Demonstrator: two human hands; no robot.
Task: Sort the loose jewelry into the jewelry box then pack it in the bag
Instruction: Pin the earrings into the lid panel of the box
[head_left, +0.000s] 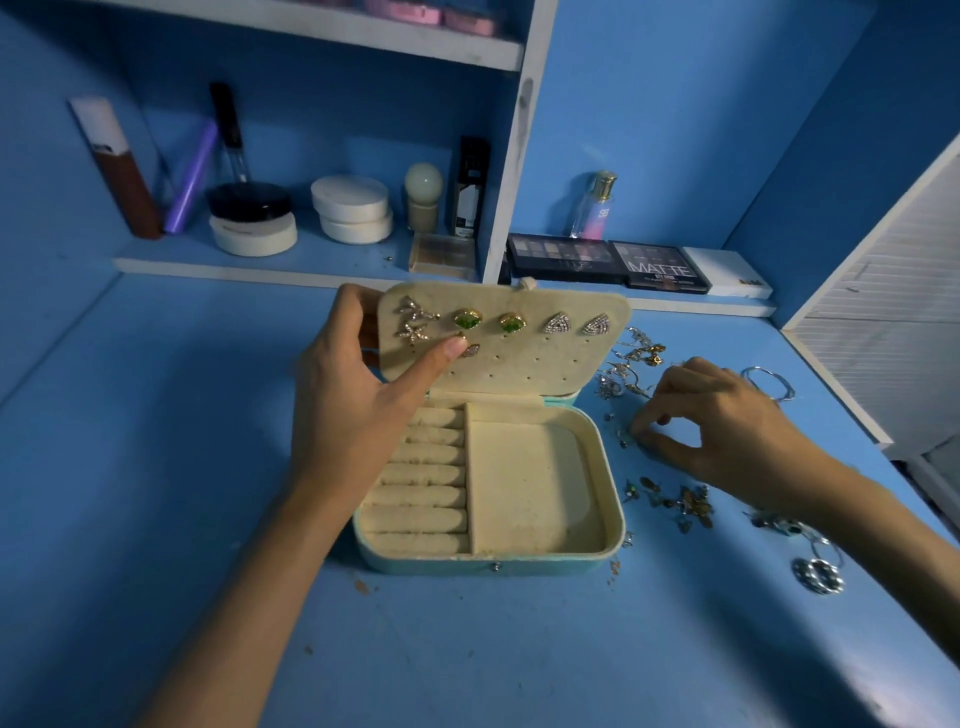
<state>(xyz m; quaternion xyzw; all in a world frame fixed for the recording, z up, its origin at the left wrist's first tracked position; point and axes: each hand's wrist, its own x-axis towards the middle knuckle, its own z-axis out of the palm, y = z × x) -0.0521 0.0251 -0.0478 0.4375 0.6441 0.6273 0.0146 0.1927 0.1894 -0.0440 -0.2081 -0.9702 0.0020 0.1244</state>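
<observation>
While left hand (353, 400) pinches the earring panel (524, 364), I see right hand (719, 415) curled over 3 o'clock studs (626, 441), hold unconfirmed; peg one next.

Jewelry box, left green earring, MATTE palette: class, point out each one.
jewelry box (545, 565), head view, teal front wall.
left green earring (467, 319), head view, its green stone.
MATTE palette (660, 269), head view, lettered lid.
</observation>
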